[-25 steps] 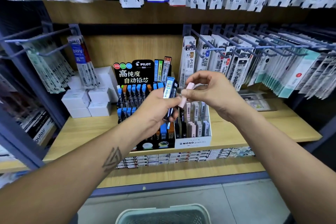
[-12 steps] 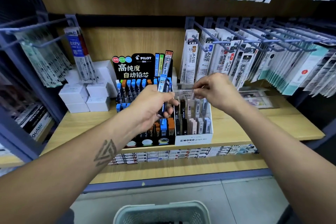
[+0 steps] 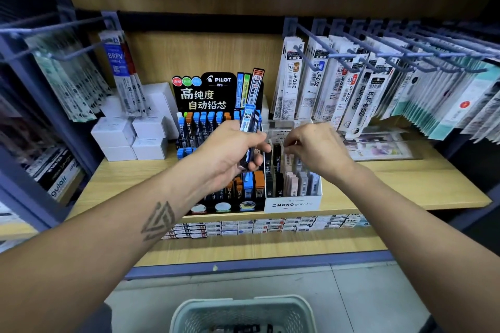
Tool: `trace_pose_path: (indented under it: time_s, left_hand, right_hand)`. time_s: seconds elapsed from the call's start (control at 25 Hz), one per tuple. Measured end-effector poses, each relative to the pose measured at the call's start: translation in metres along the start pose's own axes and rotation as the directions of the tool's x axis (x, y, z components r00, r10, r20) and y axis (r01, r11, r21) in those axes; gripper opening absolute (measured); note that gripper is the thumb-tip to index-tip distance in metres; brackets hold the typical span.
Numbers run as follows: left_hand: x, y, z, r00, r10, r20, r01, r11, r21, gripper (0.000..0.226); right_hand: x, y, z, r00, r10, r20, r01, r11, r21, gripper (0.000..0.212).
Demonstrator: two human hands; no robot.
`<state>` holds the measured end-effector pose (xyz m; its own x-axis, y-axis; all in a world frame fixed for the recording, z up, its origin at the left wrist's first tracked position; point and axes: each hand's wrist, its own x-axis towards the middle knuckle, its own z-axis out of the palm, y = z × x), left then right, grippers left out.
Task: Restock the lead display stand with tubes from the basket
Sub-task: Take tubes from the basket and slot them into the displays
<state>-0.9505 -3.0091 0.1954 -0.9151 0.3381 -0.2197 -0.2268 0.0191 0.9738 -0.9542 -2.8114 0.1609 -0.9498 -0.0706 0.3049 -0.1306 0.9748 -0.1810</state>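
While left hand (image 3: 230, 149) grips tubes (image 3: 249, 127), right hand (image 3: 319, 149) curls over wooden shelf (image 3: 405, 181).

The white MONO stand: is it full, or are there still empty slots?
Not full. The white MONO stand has tubes packed along its front row, but bare gaps show among the compartments behind; the right hand hides some.

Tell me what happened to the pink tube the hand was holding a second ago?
The right hand carried the pink tube forward and down into the white Mono stand. Its fingers now reach among the slots there, and the tube can no longer be picked out, so whether it has been let go is unclear. The left hand kept gripping its blue lead tubes in front of the black Pilot stand. The basket stayed below.
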Motion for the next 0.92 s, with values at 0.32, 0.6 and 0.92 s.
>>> trace_pose_path:
  time_s: [0.32,0.6,0.92]
  left_hand:
    - [-0.001,-0.001,0.0,1.0,0.011,0.02,-0.011,1.0,0.003,0.007]
    - [0.002,-0.009,0.001,0.995,-0.035,0.093,0.036,0.999,-0.007,0.002]
    - [0.0,-0.014,0.004,0.954,-0.119,0.274,0.128,0.992,-0.014,0.01]
  right_hand:
    - [0.001,0.004,0.005,1.0,0.012,-0.007,-0.012,0.995,-0.098,0.002]
    - [0.001,0.005,0.002,0.994,0.044,-0.096,-0.044,0.999,0.011,0.007]
    - [-0.005,-0.026,-0.013,0.966,0.079,0.245,-0.249,0.046,0.967,0.024]
